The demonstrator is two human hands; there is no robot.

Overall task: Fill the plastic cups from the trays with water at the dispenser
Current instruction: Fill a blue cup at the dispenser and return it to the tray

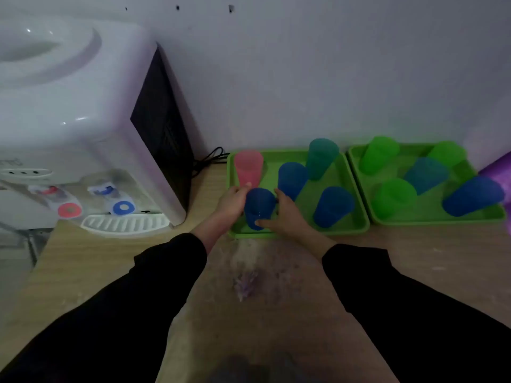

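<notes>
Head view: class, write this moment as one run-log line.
hands: left hand, right hand hold blue cup | where: green tray nearer dispenser | taps: no cup beneath

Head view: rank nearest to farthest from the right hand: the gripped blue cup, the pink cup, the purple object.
1. Blue cup, gripped in the right hand, at the left tray front-left.
2. Pink cup, that tray's back-left corner.
3. Purple object, far right edge, past the right tray.

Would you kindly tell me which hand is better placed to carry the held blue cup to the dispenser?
Probably the left hand: it holds the blue cup on the side facing the dispenser; the right hand would cross over.
</notes>
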